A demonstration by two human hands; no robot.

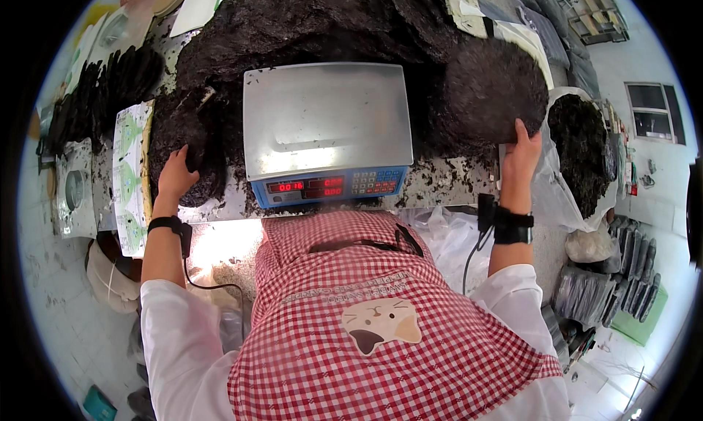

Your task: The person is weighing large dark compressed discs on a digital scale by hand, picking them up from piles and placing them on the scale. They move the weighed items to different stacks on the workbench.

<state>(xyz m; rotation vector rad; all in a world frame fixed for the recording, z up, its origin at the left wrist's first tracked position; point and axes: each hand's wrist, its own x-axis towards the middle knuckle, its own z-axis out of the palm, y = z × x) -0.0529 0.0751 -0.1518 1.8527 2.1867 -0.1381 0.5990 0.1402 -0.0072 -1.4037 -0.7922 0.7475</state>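
Note:
My right hand (521,157) grips the near edge of a round, flat, dark cake of dried seaweed (494,88), thumb on top, to the right of the scale. The cake is tilted up off the table. On the left, my left hand (176,176) has its fingers sunk in a dark clump of dried seaweed (192,132); its fingertips are partly hidden. Between my hands stands a digital scale (326,117) with a bare metal plate, a blue front and lit red digits. Behind it rises a large heap of dark seaweed (307,25).
A white and green printed box (130,179) stands left of my left hand. Dark strips (110,84) lie farther left. At right, a clear plastic bag (560,187) wraps more seaweed (578,146). Dark crumbs are scattered over the tabletop (212,214). Stacked dark packs (586,293) sit lower right.

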